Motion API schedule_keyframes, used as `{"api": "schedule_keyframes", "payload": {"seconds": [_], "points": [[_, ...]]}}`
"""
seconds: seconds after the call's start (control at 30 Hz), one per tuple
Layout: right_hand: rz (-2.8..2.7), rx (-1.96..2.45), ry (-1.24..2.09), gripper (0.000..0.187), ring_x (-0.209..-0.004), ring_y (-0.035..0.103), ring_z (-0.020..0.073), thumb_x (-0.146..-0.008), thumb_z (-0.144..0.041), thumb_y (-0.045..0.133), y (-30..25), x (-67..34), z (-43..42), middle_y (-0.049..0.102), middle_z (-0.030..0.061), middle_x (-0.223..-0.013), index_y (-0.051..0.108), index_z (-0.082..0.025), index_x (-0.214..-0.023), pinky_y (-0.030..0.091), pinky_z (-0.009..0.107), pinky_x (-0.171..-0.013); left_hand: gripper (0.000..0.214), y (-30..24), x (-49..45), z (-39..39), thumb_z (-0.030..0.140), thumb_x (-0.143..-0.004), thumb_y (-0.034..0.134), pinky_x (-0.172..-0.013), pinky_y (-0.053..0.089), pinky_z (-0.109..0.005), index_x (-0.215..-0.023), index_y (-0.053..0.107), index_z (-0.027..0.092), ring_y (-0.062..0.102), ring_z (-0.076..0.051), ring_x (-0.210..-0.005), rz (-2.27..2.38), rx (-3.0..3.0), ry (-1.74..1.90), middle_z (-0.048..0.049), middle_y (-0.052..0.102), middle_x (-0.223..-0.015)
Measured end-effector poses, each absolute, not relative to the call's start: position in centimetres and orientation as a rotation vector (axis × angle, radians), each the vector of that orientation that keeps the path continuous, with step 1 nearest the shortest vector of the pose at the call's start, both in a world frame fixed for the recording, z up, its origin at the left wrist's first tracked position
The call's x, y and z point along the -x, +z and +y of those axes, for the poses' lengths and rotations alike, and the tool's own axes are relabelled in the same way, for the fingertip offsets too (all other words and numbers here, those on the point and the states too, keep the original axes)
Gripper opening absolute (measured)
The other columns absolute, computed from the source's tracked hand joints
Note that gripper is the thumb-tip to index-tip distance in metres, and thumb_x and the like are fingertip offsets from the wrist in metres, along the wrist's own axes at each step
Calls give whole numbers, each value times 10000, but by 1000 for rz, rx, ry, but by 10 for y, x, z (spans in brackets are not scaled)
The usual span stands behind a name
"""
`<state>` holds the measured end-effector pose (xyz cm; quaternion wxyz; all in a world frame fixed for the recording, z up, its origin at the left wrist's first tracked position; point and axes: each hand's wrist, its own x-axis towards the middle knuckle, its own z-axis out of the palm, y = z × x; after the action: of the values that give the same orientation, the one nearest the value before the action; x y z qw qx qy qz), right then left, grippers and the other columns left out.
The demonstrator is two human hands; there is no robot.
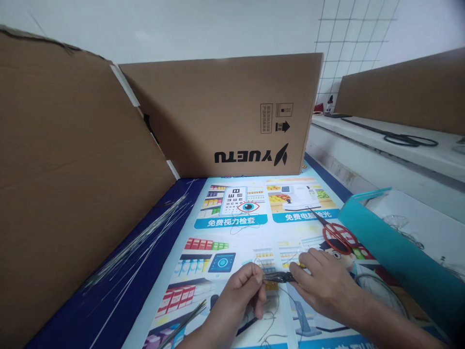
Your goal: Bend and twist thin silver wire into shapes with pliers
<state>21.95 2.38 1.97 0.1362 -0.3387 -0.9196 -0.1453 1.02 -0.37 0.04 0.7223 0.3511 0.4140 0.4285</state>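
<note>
My right hand is closed around the handles of dark needle-nose pliers, with a bit of yellow grip showing. The jaws point left and meet the fingertips of my left hand. Those fingertips are pinched on a thin wire, whose loose loops trail below the pliers over the printed sheet. My left fingers hide the exact spot where wire and jaw tips meet. Beyond my right hand lie scissors with red handles, blades toward the far side.
A bundle of thin wires lies along the blue left side, and another sits near my left forearm. Cardboard panels stand behind and left. At right is a teal box with wire pieces; black scissors rest on a ledge.
</note>
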Motion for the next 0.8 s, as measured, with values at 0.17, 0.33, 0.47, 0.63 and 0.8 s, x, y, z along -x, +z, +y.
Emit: {"api": "schedule_keyframes", "payload": {"seconds": [0.17,0.33,0.47,0.63,0.8], "points": [[-2668,967,-428,163,-740,453,209,-813,-218,482,20,-221,24,522,67,-771,569,-185,-947,298,322,-624,266,3,-11,-4,403,-788,556,-457,279,-197,-701,468,169,435,-49,-374,904,-752,940,30,553,-558],[-2725,985,-390,178,-744,448,215,-838,-239,455,17,-222,24,516,74,-799,555,-180,-973,309,339,-633,251,-1,-10,-4,393,-797,549,-460,294,-201,-710,466,173,445,-57,-382,901,-763,922,30,555,-566],[-2748,1002,-362,176,-746,445,216,-846,-240,442,15,-222,24,511,75,-804,548,-178,-972,309,344,-632,233,-1,-10,-3,363,-812,536,-469,299,-203,-704,461,170,442,-54,-386,906,-787,930,32,547,-562],[-2742,1017,-337,147,-739,444,213,-836,-230,449,17,-221,24,507,67,-789,548,-185,-936,304,331,-621,242,2,-11,-5,374,-809,541,-475,308,-207,-704,466,170,441,-55,-395,903,-795,949,28,548,-568],[-2705,1005,-322,111,-724,437,198,-817,-225,472,18,-220,24,501,58,-768,552,-189,-885,296,309,-610,251,0,-11,-5,398,-804,537,-466,306,-203,-716,471,173,442,-55,-390,917,-809,957,25,559,-576]]}}
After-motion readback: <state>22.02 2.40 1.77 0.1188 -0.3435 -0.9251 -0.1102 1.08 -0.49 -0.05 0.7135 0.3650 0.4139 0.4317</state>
